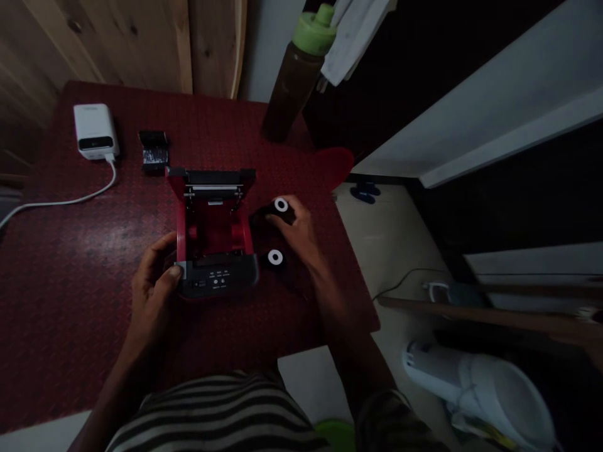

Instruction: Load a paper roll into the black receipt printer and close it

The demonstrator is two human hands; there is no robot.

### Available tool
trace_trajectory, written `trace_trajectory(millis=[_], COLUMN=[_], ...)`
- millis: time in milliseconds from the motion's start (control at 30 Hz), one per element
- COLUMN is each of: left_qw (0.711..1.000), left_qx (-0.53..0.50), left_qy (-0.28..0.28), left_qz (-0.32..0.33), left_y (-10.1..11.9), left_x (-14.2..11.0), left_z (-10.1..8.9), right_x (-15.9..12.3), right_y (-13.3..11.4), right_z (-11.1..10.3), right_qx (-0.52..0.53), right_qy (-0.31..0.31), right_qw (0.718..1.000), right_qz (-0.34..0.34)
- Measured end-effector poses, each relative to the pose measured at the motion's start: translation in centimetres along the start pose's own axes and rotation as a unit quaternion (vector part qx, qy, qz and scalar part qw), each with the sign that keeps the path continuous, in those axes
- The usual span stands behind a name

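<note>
A small red and black printer (pixel 214 242) stands on the table with its lid raised and its inner bay exposed. My left hand (pixel 157 276) grips the printer's left front corner, thumb on the black front panel. Just right of the printer, my right hand (pixel 296 226) is closed around a black roll (pixel 281 204) with a white ring-shaped end. Closer to me lies a second black roll (pixel 275 258) with a similar white end, apart from my fingers. Dark shade hides whether the two rolls are joined.
On the red patterned table (pixel 94 282) are a white power bank (pixel 95 132) with a cable, a black crumpled-looking piece (pixel 154 150), and a tall bottle (pixel 299 75) with a green cap. A red rounded object (pixel 336 166) sits by the right edge.
</note>
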State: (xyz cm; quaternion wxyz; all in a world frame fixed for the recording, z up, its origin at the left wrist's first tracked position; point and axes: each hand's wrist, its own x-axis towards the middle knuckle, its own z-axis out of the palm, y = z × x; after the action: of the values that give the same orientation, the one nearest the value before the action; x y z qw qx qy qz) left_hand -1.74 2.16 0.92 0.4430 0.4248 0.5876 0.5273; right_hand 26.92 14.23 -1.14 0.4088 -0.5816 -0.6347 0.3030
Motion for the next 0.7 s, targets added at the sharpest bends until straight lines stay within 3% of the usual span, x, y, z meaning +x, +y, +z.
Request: trace_trajectory(millis=[167,267,400,500,700], left_qw=[1.0,1.0,0.999,0.998,0.997], left_qx=[-0.013,-0.026,-0.034,-0.041,-0.065], left_qy=[0.0,-0.006,-0.029,-0.04,-0.044], left_qz=[-0.011,-0.01,0.009,0.004,-0.006], left_y=[-0.1,-0.1,0.1,0.4,0.3], left_x=[-0.1,-0.1,-0.2,-0.3,-0.5], left_z=[0.1,0.2,0.1,0.2,0.2], right_x=[-1.7,-2.5,-2.5,-2.1,-2.1], right_y=[-5.2,-8.9,-12.2,-13.5,-15.7], right_z=[-4.4,-5.4,-3.6,-1.0,2.8], right_qx=[0.048,0.042,-0.057,-0.151,-0.33], right_qy=[-0.062,-0.127,-0.224,-0.253,-0.304], right_qw=[0.996,0.99,0.967,0.943,0.886], right_qz=[-0.031,-0.038,-0.112,-0.153,-0.118])
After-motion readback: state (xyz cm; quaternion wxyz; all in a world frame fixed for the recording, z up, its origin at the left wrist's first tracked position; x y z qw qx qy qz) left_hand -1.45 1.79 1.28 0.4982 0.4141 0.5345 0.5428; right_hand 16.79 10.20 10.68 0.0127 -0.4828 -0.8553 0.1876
